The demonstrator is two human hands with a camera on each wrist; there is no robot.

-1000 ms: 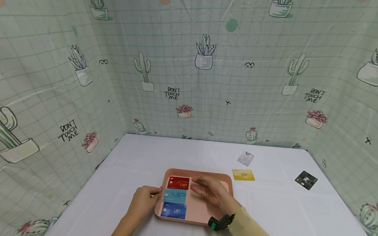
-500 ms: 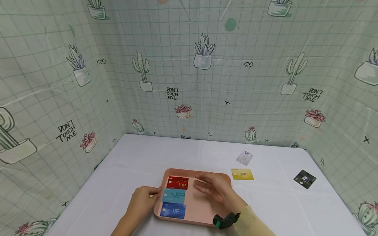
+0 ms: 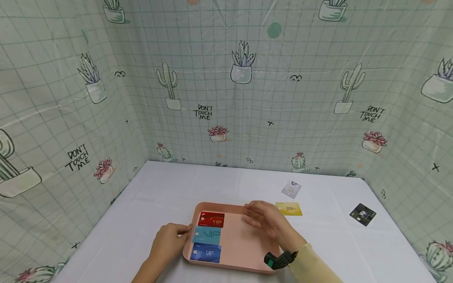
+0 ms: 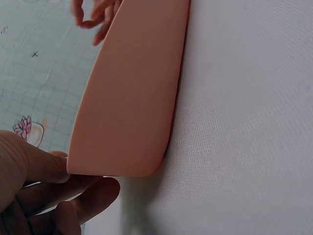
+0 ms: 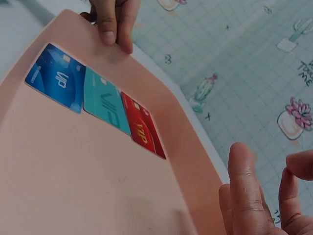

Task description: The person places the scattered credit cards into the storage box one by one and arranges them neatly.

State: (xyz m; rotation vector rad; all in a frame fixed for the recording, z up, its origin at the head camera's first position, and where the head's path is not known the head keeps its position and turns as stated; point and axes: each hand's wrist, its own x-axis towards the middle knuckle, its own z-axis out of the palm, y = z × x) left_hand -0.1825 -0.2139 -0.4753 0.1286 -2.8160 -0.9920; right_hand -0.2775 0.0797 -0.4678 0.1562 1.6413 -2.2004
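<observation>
A pink tray [image 3: 244,245] lies on the white table, with three VIP cards in a column along its left side: a red card [image 3: 211,219], a teal card [image 3: 207,235] and a blue card [image 3: 206,252]. My left hand [image 3: 168,240] pinches the tray's left rim between thumb and fingers, as the left wrist view also shows at the tray wall [image 4: 129,98]. Over the tray's right part hovers my right hand [image 3: 270,222], fingers loosely bent and holding nothing. In the right wrist view its fingers [image 5: 244,186] stand near the tray's far wall.
Beyond the right hand lie a yellow card [image 3: 291,209] and a silver card [image 3: 291,189]. Farther right is a black card [image 3: 363,214], turned at an angle. Cactus-print cloth [image 3: 262,98] walls the table at the back and sides.
My right hand has moved right, away from the red card and across the tray toward its right side. My left hand keeps its hold on the rim; the cards stay put.
</observation>
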